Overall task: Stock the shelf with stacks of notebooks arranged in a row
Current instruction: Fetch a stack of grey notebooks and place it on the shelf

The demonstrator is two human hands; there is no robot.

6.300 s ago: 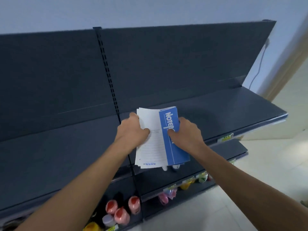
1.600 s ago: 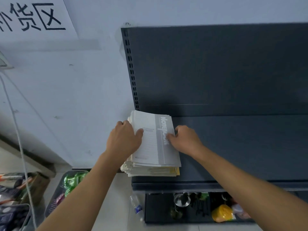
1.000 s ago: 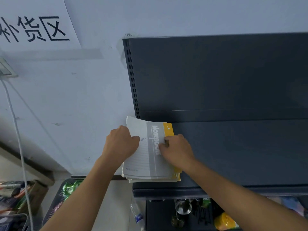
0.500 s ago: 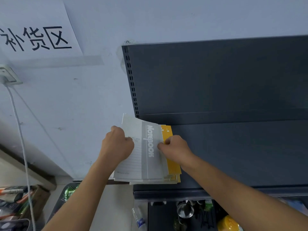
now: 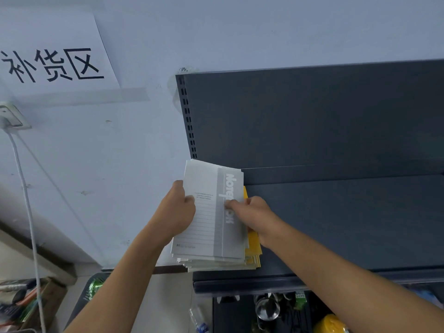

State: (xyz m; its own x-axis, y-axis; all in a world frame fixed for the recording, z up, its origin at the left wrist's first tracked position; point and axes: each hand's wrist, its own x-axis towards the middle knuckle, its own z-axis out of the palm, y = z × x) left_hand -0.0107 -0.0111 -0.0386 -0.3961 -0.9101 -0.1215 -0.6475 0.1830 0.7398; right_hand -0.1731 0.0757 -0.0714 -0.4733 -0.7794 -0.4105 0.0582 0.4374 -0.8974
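A stack of notebooks (image 5: 211, 259) lies at the left end of the dark shelf board (image 5: 348, 224), its left part overhanging the shelf's end. The top grey-and-white notebook (image 5: 211, 227) is lifted and shifted left off a yellow notebook (image 5: 253, 241) beneath it. My left hand (image 5: 176, 213) grips the grey notebook's left edge, thumb on the cover. My right hand (image 5: 254, 212) pinches its right edge, fingers curled over the grey band.
The shelf's dark back panel (image 5: 312, 116) rises behind, with a slotted upright (image 5: 188, 116) at its left. A white wall with a paper sign (image 5: 50, 56) and a cable (image 5: 26, 200) is to the left. Bottles and goods (image 5: 269, 308) sit on lower shelves.
The view swung to the shelf's left end, where the stack was laid down. Over the last second the top grey notebook was drawn left and lifted, uncovering the yellow one.
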